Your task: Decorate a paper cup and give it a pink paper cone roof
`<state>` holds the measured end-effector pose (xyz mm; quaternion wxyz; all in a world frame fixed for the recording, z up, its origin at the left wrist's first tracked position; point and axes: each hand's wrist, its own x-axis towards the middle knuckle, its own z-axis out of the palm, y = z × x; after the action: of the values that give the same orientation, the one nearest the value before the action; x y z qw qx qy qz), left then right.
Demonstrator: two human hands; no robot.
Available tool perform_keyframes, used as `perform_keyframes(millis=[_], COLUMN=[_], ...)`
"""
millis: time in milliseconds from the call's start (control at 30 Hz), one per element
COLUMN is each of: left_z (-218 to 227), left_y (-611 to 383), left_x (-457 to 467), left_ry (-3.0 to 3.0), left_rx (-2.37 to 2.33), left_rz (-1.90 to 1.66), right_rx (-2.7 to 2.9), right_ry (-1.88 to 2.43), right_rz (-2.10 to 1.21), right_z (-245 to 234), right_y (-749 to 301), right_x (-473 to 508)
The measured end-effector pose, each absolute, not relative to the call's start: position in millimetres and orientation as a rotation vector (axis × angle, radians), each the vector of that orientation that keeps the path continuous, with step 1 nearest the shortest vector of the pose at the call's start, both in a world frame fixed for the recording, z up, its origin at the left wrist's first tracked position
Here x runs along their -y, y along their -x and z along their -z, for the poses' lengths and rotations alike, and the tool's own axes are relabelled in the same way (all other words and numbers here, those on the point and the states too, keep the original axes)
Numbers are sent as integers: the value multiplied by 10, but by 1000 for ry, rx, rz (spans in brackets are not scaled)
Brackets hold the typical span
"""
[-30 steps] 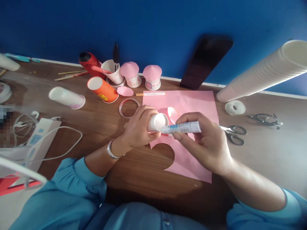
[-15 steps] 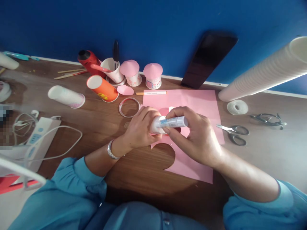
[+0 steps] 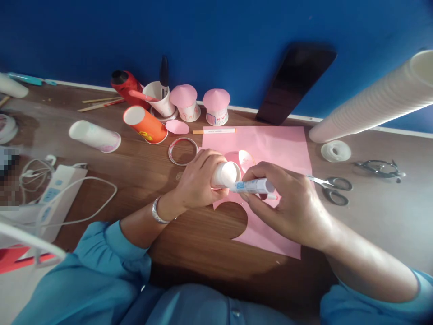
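Note:
My left hand (image 3: 199,180) is wrapped round a small white paper cup (image 3: 226,174), its round white end facing up. In my right hand (image 3: 287,203), pinched between thumb and fingers, is a glue stick (image 3: 255,186) with a pale tube and blue print. The glue stick's tip is at the cup's near right edge; whether they touch I cannot tell. Beneath both hands lies a sheet of pink paper (image 3: 280,234) with a rounded piece cut from it. A small white and pink piece (image 3: 246,160) lies just beyond the glue stick.
Along the blue wall stand two cups with pink cone roofs (image 3: 216,100), an orange cup (image 3: 145,124) and a red bottle (image 3: 126,85). A tape roll (image 3: 183,151) lies left of the paper. Scissors (image 3: 333,187) and a tall stack of paper cups (image 3: 372,99) are at right.
My right hand and the glue stick have moved right and toward me, from over the cup's end to its edge. The cup's white end now shows. My left hand has hardly moved.

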<state>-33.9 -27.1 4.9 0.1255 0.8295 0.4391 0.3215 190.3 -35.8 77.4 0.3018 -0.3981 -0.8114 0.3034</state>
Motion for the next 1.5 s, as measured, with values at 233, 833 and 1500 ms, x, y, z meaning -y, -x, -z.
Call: perform_keyframes(millis=[233, 833, 1500], left_z=[-31, -46, -90], left_y=[316, 333, 293], left_x=[277, 273, 263], left_ry=[-2385, -2288, -1910], left_rx=[-1263, -1254, -1258], left_rz=[-958, -955, -998], right_rx=[1998, 2224, 1707], right_ry=[1070, 951, 1091], right_rz=[-763, -709, -1055], right_z=[-733, -689, -492], right_y=[-1770, -1997, -1927], right_x=[238, 340, 355])
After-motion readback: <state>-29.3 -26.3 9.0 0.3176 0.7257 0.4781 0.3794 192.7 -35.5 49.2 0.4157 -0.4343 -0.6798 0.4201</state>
